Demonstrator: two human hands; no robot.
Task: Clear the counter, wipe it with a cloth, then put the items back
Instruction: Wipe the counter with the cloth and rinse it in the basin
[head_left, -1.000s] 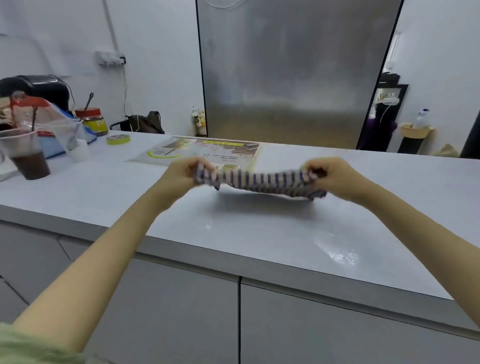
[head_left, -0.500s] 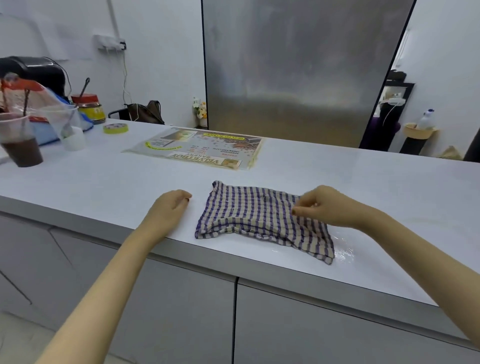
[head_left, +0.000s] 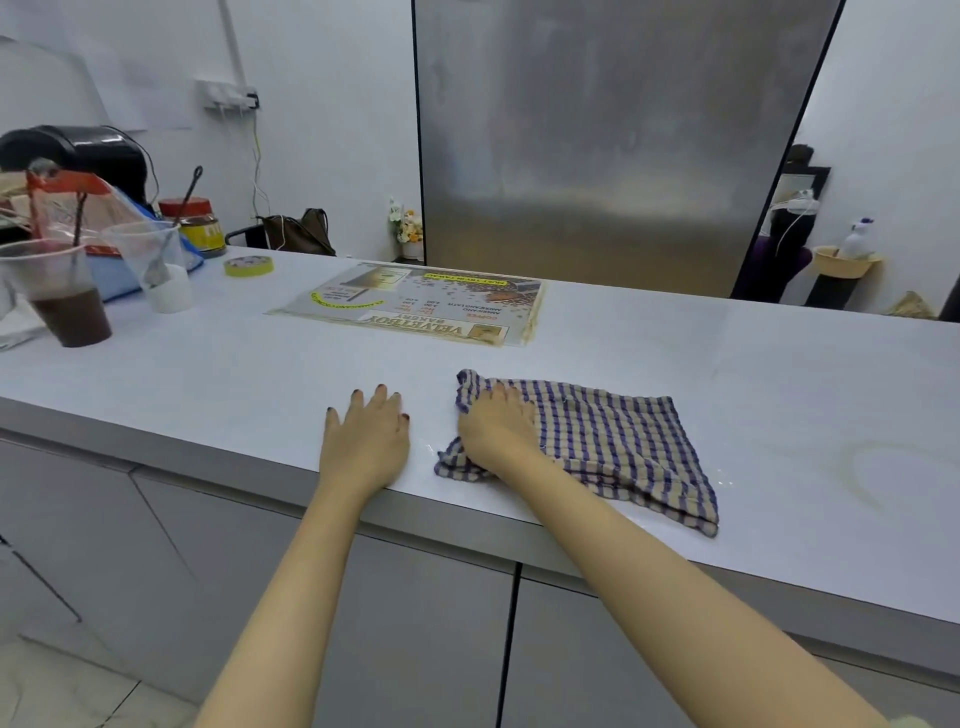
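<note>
A blue-and-beige checked cloth (head_left: 613, 441) lies folded flat on the white counter (head_left: 208, 374) near its front edge. My right hand (head_left: 493, 431) presses flat on the cloth's left end, its fingers fairly straight. My left hand (head_left: 366, 439) rests palm down on the bare counter just left of the cloth, fingers spread, holding nothing. A laminated menu sheet (head_left: 415, 306) lies on the counter behind both hands.
At the far left stand a plastic cup of dark drink (head_left: 62, 296), a clear cup (head_left: 150, 260) set in a white one, a yellow tape roll (head_left: 249, 266), a red-lidded jar (head_left: 195, 223) and a black appliance (head_left: 72, 156). A faint ring stain (head_left: 878, 473) marks the counter's right.
The cloth, stretched between both hands a second ago, now lies flat on the counter. My left hand has let go and flattened beside it; my right hand slid to the cloth's left end.
</note>
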